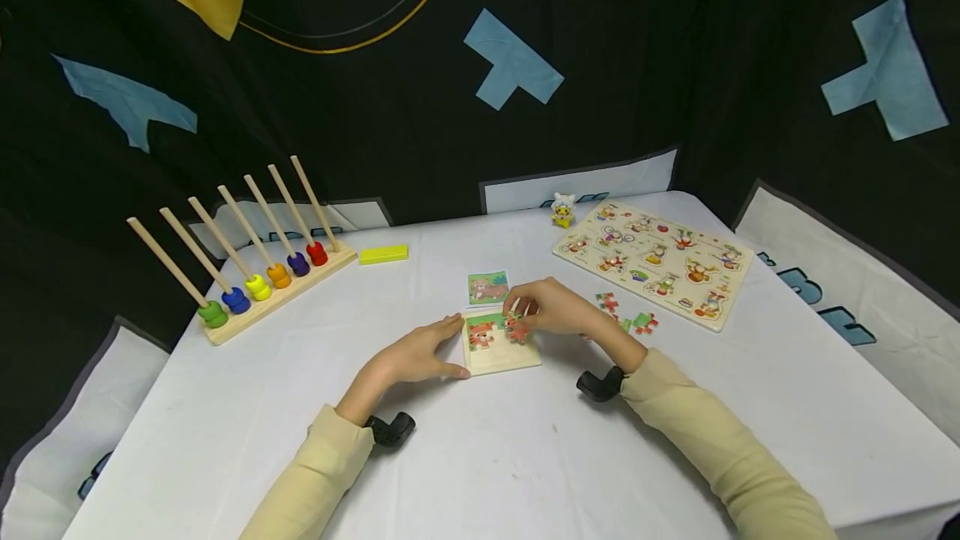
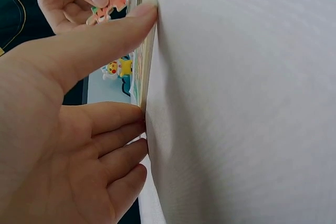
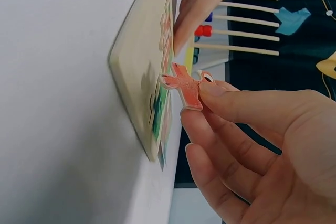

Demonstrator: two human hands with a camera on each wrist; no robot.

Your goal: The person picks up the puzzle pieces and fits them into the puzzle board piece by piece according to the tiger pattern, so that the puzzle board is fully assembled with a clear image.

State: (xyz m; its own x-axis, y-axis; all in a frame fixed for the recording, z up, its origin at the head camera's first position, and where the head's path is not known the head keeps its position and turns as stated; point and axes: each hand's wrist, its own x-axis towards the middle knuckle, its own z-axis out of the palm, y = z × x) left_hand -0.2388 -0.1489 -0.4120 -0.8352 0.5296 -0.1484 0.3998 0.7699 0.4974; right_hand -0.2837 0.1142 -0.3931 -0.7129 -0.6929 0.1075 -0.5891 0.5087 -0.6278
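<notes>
A small square wooden puzzle board (image 1: pixel 501 361) lies on the white table, with a red-and-green piece (image 1: pixel 481 335) in its upper left part and bare wood along the front. My left hand (image 1: pixel 420 354) touches the board's left side, thumb by the front corner and straight fingers by the back one. Over the board's upper right part, my right hand (image 1: pixel 553 307) pinches a red jigsaw piece (image 3: pixel 185 88) between thumb and fingers. In the right wrist view this piece is tilted, close to the board's face. Just behind the board lies a small picture card (image 1: pixel 488 287) showing an animal.
Several loose jigsaw pieces (image 1: pixel 645 322) lie right of my right hand, partly hidden by the forearm. Farther back are a large wooden peg puzzle (image 1: pixel 637 275) and a yellow-and-white figurine (image 1: pixel 562 211). On the left stand a peg rack (image 1: pixel 288 283) with coloured beads and a yellow block (image 1: pixel 383 254).
</notes>
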